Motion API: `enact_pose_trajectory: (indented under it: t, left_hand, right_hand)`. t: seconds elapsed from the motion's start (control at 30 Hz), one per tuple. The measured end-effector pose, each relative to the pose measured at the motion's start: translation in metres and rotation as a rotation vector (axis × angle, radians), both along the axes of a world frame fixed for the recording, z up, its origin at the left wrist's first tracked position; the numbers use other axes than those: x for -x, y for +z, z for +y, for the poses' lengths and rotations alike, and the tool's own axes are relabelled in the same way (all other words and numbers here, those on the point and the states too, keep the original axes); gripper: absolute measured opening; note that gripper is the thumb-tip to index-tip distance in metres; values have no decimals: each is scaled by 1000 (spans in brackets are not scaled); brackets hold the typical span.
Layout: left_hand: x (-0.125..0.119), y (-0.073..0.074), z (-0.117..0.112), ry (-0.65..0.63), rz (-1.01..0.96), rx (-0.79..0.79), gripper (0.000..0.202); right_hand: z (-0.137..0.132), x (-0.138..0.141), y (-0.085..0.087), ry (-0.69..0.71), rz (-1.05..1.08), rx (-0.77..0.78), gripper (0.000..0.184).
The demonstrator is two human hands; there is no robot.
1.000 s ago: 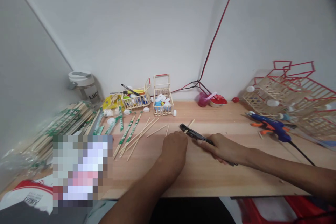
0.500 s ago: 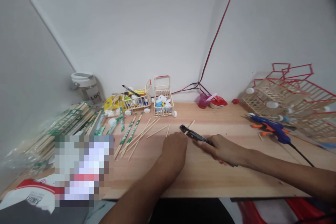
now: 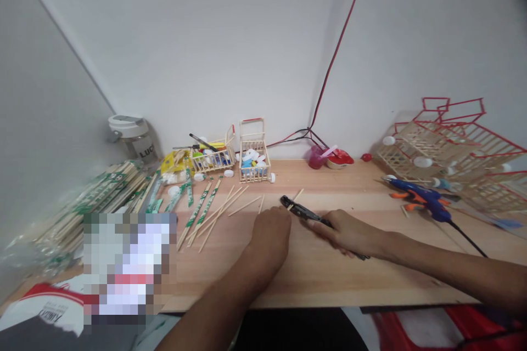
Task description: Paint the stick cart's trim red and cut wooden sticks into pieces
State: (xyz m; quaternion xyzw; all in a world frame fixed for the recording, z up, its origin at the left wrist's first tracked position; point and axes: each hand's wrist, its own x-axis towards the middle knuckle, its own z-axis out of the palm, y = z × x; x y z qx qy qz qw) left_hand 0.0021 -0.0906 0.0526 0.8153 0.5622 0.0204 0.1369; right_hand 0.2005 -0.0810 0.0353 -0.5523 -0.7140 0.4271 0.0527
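1. Right hand (image 3: pixel 349 233): lies low on the wooden table (image 3: pixel 313 279), forearm coming in from the right. Fingers are wrapped and pressed together around the handles of a pair of dark pliers (image 3: pixel 305 211).
2. Pliers: they slant up and to the left from the right hand, with the head near mid-table. The handle ends poke out behind the palm.
3. Short stick (image 3: pixel 296 196): thin bare wood, lying at the pliers' head and angled away towards the wall. I cannot tell whether the pliers bite it or only touch it.
4. Left hand (image 3: pixel 269 236): knuckles up, fingers curled under, resting on the table just beside the pliers' head. Fingertips are hidden, so I cannot tell whether it pinches anything.
5. Loose sticks (image 3: pixel 222 207): several lie fanned on the table left of the left hand, some in green-printed paper sleeves.
6. Bundle of wrapped sticks (image 3: pixel 94 194): a big heap at the far left edge, beside a lidded jar (image 3: pixel 132 136).
7. Two small stick-built baskets (image 3: pixel 254 154): they stand by the wall, filled with small coloured bits.
8. Pink cup (image 3: pixel 317 156) and red dish (image 3: pixel 340 159): they sit just beside each other at the wall, under a red cable (image 3: pixel 335 60) running up it.
9. Blue glue gun (image 3: pixel 420 199): lies on the table well apart from the right hand, in front of large stick frames (image 3: pixel 457 145) with red edges.
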Motion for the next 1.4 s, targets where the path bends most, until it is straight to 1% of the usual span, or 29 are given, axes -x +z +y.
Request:
enact_pose_trajectory:
  t: [0.23,0.47,0.73,0.97,1.17,1.4]
  left_hand:
    - [2,-5,1,-3,-36,-24,32]
    - [2,-1,-1,-11,-31,-2,33]
    - [0,8,-2,6,-3,39,34]
    - [2,3,-3,-1,-34,25,34]
    - [3,6,-3,24,-50,56,35]
    - [2,7,-4,14,-47,34,34]
  right_hand:
    - [-1,0,2,0,2,5,53]
    - [-1,1,2,-1,9,11,52]
    - [-1,-2,-2,13,4,-5,52]
    - [0,-3,-2,26,-18,-11,52]
    - [-2,-2,0,30,-12,-28,53]
    - [-3,-2,1,27,-19,-29,55]
